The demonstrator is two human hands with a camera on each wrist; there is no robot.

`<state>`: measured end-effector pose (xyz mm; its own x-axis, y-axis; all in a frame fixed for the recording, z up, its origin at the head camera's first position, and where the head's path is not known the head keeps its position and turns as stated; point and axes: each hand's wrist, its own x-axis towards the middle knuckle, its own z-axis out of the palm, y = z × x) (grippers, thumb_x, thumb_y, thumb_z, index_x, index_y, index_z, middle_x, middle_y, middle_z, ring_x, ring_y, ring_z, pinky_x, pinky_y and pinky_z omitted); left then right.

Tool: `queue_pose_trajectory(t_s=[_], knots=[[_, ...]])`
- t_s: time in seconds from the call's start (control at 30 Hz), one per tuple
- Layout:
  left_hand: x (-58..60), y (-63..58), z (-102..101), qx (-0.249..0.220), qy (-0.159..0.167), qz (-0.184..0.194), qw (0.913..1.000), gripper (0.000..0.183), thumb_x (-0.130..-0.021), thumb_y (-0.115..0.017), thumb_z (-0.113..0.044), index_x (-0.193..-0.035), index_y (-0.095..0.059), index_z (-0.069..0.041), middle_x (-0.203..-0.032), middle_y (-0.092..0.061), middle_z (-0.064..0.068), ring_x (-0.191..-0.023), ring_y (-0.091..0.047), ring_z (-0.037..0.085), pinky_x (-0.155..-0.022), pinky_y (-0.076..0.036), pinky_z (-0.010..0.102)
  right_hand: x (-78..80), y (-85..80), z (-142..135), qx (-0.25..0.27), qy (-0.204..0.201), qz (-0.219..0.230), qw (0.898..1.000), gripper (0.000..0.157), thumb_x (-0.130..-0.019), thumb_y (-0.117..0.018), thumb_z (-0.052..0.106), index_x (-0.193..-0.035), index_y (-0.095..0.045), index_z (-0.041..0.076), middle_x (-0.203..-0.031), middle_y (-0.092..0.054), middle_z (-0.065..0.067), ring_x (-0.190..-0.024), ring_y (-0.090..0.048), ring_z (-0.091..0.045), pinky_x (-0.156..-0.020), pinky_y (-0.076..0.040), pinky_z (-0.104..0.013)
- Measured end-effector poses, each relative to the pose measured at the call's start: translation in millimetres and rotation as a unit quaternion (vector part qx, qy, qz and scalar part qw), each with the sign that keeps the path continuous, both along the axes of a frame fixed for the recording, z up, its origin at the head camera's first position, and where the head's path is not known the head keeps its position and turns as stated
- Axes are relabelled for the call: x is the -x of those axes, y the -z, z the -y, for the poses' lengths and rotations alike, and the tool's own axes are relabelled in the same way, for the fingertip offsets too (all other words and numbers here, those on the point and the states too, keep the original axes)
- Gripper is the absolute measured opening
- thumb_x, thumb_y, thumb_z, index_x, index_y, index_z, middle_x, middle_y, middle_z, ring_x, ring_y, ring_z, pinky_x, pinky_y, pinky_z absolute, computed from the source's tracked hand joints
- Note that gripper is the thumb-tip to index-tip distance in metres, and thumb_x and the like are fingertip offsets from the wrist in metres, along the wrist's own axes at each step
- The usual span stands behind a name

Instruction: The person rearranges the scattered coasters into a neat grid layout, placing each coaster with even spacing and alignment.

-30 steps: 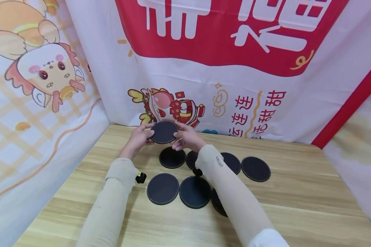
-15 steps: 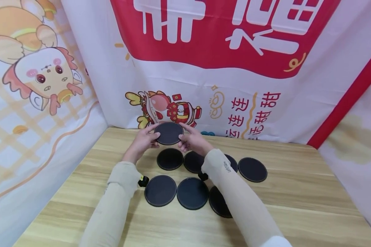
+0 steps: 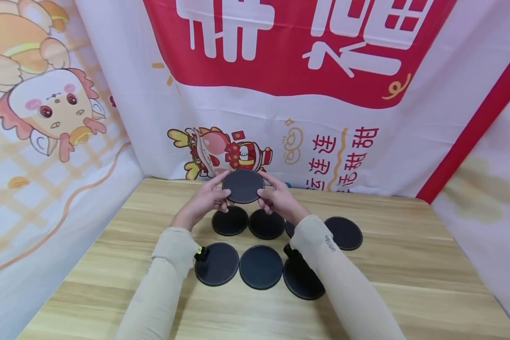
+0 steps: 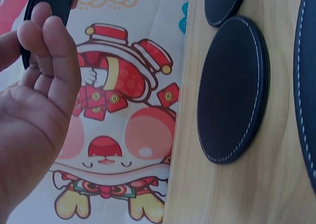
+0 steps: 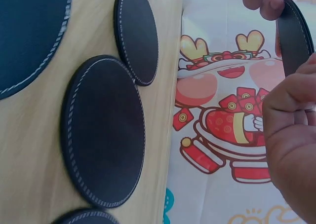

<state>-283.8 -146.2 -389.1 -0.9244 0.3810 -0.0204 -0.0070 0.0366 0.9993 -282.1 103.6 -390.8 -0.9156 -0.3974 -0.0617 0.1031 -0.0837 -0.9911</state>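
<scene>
A round black coaster (image 3: pixel 243 186) with pale stitching round its edge is held up beyond the back row, its flat face tilted toward the head camera. My left hand (image 3: pixel 204 200) pinches its left edge, thumb on the near face. At the opposite edge my right hand (image 3: pixel 280 200) pinches it likewise. In the right wrist view the held coaster (image 5: pixel 296 41) shows edge-on between both hands. Matching coasters lie flat below in two rows; the back row includes a left coaster (image 3: pixel 229 220) and one beside it (image 3: pixel 266 223).
The front row holds a left coaster (image 3: pixel 216 264), a middle one (image 3: pixel 261 267) and a right one (image 3: pixel 303 279) partly under my right sleeve. Another coaster (image 3: pixel 343 233) ends the back row. A printed cloth (image 3: pixel 297 113) hangs behind the wooden table (image 3: pixel 408 264).
Both hands have carried the coaster to the right, from beyond the leftmost back coaster to beyond the gap between it and its neighbour. The coasters on the table stay in place.
</scene>
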Motion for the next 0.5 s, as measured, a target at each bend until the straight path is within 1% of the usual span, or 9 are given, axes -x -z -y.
queue_pose_trajectory(t_s=[0.13,0.27,0.37,0.5], knots=[[-4.5,-1.9,-10.1,0.004,0.022,-0.001,0.9998,0.069,-0.104,-0.053,-0.006,-0.163,-0.021,-0.020,-0.066,-0.063,0.011,-0.062,-0.065,0.020,-0.064,-0.058,0.033,-7.5,1.2,-10.6,-0.009,0.010,-0.003,1.000,0.062,-0.105,-0.050,0.005,-0.159,-0.031,0.029,-0.063,-0.057,-0.009,-0.047,-0.046,-0.015,-0.046,-0.039,-0.027],[-9.4,-4.0,-19.7,0.014,0.033,-0.012,0.9993,0.069,-0.103,-0.053,-0.004,-0.163,-0.021,-0.020,-0.062,-0.061,0.010,-0.069,-0.068,0.023,-0.064,-0.058,0.033,-14.2,3.1,-20.7,-0.018,0.012,-0.010,1.000,0.063,-0.105,-0.049,0.005,-0.159,-0.032,0.031,-0.063,-0.057,-0.009,-0.048,-0.046,-0.016,-0.046,-0.039,-0.027],[-12.0,-5.3,-27.7,0.015,0.039,-0.016,0.9990,0.070,-0.103,-0.053,-0.003,-0.163,-0.021,-0.018,-0.064,-0.062,0.011,-0.063,-0.066,0.020,-0.063,-0.058,0.032,-18.7,4.3,-28.1,-0.018,0.015,-0.012,1.000,0.064,-0.104,-0.049,0.005,-0.159,-0.031,0.032,-0.064,-0.058,-0.009,-0.047,-0.046,-0.016,-0.046,-0.039,-0.027],[-13.8,-4.9,-38.9,0.012,0.041,-0.008,0.9990,0.070,-0.102,-0.054,-0.002,-0.162,-0.022,-0.017,-0.071,-0.065,0.018,-0.053,-0.059,0.016,-0.062,-0.058,0.031,-24.0,5.4,-38.1,-0.012,0.022,-0.010,1.000,0.063,-0.104,-0.049,0.005,-0.159,-0.031,0.030,-0.064,-0.058,-0.009,-0.047,-0.046,-0.015,-0.046,-0.040,-0.026]])
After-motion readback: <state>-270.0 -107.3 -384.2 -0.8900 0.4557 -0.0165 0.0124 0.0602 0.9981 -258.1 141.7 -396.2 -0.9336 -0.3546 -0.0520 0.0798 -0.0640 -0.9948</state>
